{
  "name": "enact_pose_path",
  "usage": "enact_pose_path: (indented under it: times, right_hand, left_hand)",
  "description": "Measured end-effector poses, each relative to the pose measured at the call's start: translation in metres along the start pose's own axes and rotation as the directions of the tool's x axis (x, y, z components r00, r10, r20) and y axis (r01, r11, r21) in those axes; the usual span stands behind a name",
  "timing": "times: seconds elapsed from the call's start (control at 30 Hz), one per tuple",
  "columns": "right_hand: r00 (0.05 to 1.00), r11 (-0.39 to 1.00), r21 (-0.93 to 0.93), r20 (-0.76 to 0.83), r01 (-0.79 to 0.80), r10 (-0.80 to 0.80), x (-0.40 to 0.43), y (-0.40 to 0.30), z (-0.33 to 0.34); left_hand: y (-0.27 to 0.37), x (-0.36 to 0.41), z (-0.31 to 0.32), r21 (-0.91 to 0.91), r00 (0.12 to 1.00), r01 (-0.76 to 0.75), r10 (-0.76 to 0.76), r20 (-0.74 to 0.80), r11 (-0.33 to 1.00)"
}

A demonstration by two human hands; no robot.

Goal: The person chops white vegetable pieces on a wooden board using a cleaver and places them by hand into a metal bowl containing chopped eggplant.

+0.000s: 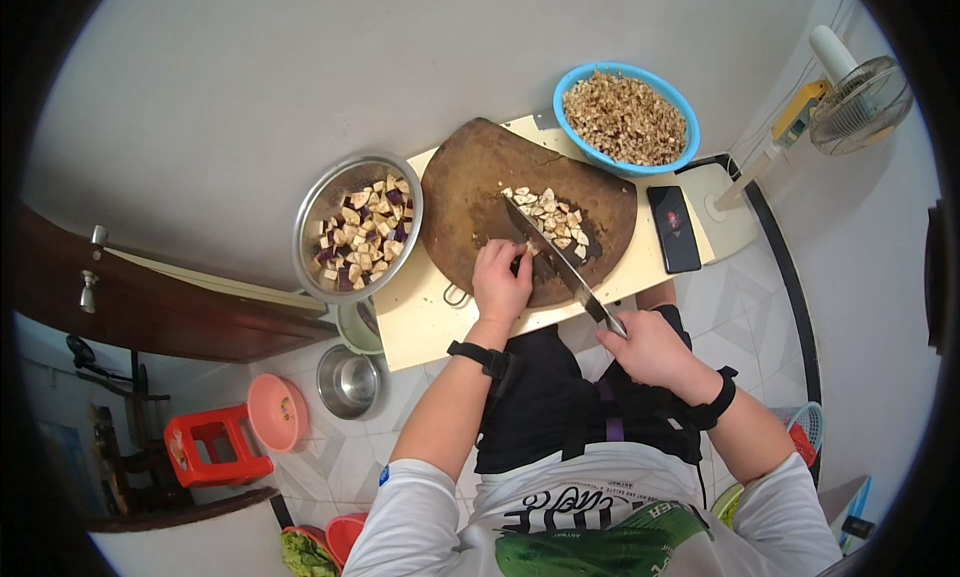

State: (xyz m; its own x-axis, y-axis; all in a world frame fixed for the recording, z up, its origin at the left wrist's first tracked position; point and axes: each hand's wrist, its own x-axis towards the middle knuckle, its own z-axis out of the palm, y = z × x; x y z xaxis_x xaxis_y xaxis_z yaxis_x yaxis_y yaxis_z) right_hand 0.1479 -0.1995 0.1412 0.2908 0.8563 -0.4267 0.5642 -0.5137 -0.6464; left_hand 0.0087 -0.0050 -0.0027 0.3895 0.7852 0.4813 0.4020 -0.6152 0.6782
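Note:
My right hand [651,348] grips the handle of a kitchen knife [556,260], whose long blade points up and left across a worn wooden chopping board [465,179]. My left hand [504,277] rests on the board left of the blade, thumb and fingers pinched together at a small pale vegetable piece [531,248]. Fingers partly hide that piece. Beyond the blade lies a loose group of pale cut pieces [553,215], apparently eggplant. To the left, a steel bowl [301,258] holds eggplant chunks [367,232] with purple skin.
A blue basin [691,138] of finely chopped brownish food stands at the table's [420,333] back right corner. Near the right edge lies a smartphone [673,230]. A fan [859,104] is farther right. On the floor are a steel basin [349,382], a pink basin [277,413] and a red stool [217,446].

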Motion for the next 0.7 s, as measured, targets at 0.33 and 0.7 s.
enact_pose_path:
  times: [0.33,0.7]
  right_hand:
    - [0.993,0.996,0.069,0.106,-0.049,0.042,0.028,-0.015,-0.001]
    - [0.994,0.999,0.030,0.105,0.036,-0.039,0.076,-0.041,-0.008]
  left_hand:
    - [-0.001,0.000,0.001,0.009,1.000,-0.025,0.025,-0.018,1.000]
    - [-0.002,-0.001,0.001,0.000,1.000,-0.011,0.011,-0.022,1.000]
